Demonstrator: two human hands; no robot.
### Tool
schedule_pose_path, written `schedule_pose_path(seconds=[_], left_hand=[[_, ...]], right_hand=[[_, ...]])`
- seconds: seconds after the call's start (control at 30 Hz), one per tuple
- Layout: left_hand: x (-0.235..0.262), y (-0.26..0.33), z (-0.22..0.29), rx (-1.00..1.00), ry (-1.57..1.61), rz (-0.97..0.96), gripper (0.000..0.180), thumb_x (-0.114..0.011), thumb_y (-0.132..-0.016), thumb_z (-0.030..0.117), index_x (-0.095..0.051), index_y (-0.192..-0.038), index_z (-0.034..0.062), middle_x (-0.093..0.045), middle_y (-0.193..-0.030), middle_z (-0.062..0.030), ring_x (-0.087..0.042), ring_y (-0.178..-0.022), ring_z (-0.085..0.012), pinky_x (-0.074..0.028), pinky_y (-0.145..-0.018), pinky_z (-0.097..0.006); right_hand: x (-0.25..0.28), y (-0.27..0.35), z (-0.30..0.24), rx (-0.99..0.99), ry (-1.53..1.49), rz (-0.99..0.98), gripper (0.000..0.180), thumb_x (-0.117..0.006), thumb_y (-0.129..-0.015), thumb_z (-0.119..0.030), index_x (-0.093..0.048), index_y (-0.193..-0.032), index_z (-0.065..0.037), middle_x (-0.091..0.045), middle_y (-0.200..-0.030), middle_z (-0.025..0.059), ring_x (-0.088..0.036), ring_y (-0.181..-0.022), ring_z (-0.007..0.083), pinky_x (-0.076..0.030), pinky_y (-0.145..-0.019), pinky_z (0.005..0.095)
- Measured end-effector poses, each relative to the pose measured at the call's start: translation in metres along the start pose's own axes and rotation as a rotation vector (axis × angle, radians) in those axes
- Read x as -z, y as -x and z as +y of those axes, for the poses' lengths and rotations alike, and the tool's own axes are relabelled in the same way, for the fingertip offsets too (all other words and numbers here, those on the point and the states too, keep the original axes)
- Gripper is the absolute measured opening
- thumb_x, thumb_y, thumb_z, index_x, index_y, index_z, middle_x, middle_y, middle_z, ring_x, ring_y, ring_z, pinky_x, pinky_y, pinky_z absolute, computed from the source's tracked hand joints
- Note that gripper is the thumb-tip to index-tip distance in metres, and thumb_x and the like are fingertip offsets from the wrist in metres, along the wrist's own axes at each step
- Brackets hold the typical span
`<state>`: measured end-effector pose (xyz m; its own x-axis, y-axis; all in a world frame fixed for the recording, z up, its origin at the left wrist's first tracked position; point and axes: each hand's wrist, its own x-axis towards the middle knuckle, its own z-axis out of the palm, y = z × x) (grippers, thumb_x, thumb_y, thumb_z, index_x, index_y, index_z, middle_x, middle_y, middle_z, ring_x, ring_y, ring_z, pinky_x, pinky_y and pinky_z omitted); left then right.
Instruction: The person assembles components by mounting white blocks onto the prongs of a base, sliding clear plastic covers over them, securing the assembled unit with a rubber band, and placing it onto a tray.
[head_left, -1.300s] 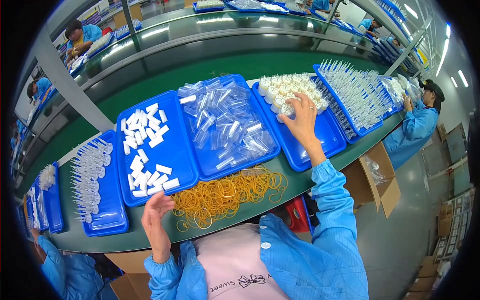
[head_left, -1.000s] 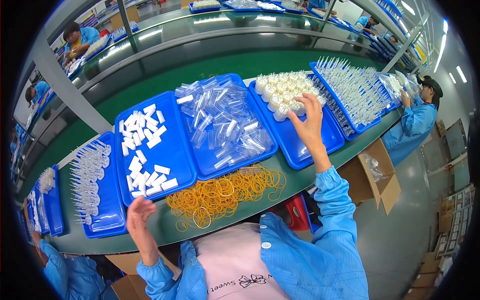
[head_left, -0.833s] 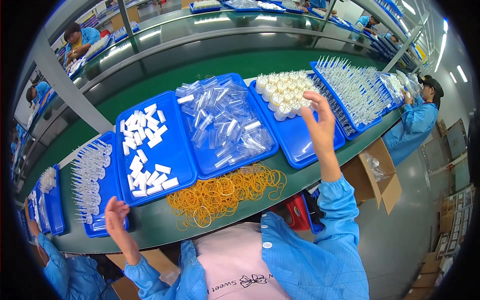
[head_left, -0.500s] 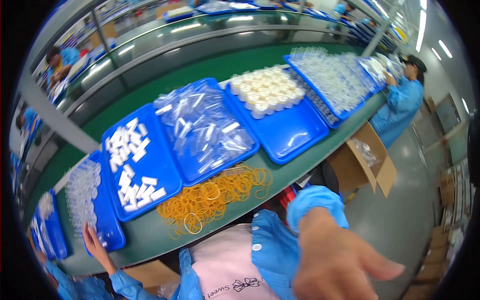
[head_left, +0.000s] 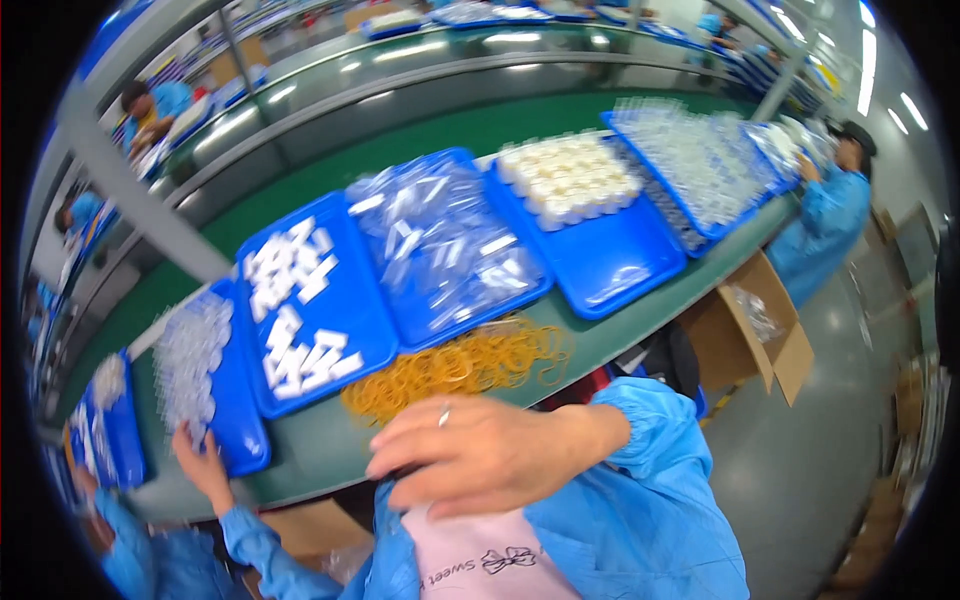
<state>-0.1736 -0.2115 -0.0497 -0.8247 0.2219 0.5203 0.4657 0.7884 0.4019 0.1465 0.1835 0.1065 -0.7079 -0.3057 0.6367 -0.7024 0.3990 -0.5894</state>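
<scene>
My right hand (head_left: 490, 452), with a ring on one finger, is in front of my chest near the table's front edge. Its fingers are loosely bent with a gap between them, and nothing shows in them. Just beyond it lies a pile of amber rubber bands (head_left: 470, 362) on the green tabletop, partly covered by the hand. My left hand (head_left: 206, 468) reaches out to the left, fingers apart, at the near end of a cluster of clear round plastic pieces (head_left: 190, 365). These pieces rest in a blue tray (head_left: 240, 430). Whether its fingertips touch them I cannot tell.
Blue trays hold white rectangular pieces (head_left: 300, 350), clear plastic sleeves (head_left: 440, 245), white round containers (head_left: 570, 175) and clear plastic parts (head_left: 690, 165). An open cardboard box (head_left: 755, 320) stands off the right edge. Co-workers flank me; one person (head_left: 825, 225) is right.
My right hand has swung from the lower right to the left, in front of my chest. My left hand stays by the clear pieces. The whole view has shifted slightly.
</scene>
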Motion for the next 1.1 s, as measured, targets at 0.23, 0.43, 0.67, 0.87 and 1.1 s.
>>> schedule_pose_path(seconds=[0.23, 0.43, 0.67, 0.87, 1.1], left_hand=[[0.013, -0.008, 0.043, 0.020, -0.119, 0.116, 0.019, -0.061, -0.088, 0.013, -0.059, -0.104, 0.0032, -0.059, -0.101, -0.0111, -0.061, -0.088, -0.0273, -0.049, -0.076, -0.035], [0.025, 0.009, 0.080, 0.391, 0.866, 0.196, 0.025, -0.059, -0.093, 0.013, -0.057, -0.114, 0.0005, -0.061, -0.105, -0.0080, -0.063, -0.087, -0.0158, -0.054, -0.076, -0.027], [0.025, 0.037, 0.146, 0.436, 1.261, -0.120, 0.036, -0.068, -0.083, 0.005, -0.056, -0.116, -0.0001, -0.062, -0.107, -0.0081, -0.062, -0.091, -0.0156, -0.052, -0.083, -0.030], [0.017, 0.049, 0.177, 0.441, 1.366, -0.267, 0.030, -0.070, -0.082, 0.004, -0.056, -0.108, 0.0017, -0.064, -0.100, -0.0085, -0.064, -0.084, -0.0148, -0.051, -0.081, -0.028], [0.021, 0.054, 0.213, 0.279, 1.329, -0.418, 0.015, -0.068, -0.084, 0.006, -0.060, -0.095, -0.0002, -0.054, -0.094, -0.0057, -0.061, -0.083, -0.0146, -0.051, -0.076, -0.028]], right_hand=[[0.018, -0.002, 0.017, -0.267, 0.061, -0.024, 0.026, -0.072, -0.073, -0.008, -0.067, -0.098, -0.005, -0.062, -0.112, 0.0134, -0.059, -0.105, 0.0310, -0.048, -0.090, 0.0397], [0.034, -0.045, 0.083, -0.398, 0.116, 0.062, 0.028, -0.066, -0.080, -0.010, -0.063, -0.106, -0.004, -0.064, -0.107, 0.0135, -0.061, -0.103, 0.0286, -0.049, -0.087, 0.0366], [-0.035, -0.071, 0.194, -0.416, 0.474, -0.181, 0.024, -0.067, -0.079, -0.016, -0.064, -0.101, -0.007, -0.062, -0.100, 0.0097, -0.058, -0.099, 0.0283, -0.046, -0.084, 0.0400], [-0.062, -0.054, 0.230, -0.300, 0.767, -0.175, 0.017, -0.068, -0.078, -0.018, -0.058, -0.088, -0.008, -0.061, -0.090, 0.0081, -0.057, -0.093, 0.0277, -0.043, -0.080, 0.0409], [-0.018, -0.067, 0.175, -0.714, -0.241, 0.004, 0.025, -0.056, -0.094, -0.026, -0.066, -0.100, -0.004, -0.059, -0.080, -0.0007, -0.051, -0.067, 0.0061, -0.043, -0.060, 0.0219]])
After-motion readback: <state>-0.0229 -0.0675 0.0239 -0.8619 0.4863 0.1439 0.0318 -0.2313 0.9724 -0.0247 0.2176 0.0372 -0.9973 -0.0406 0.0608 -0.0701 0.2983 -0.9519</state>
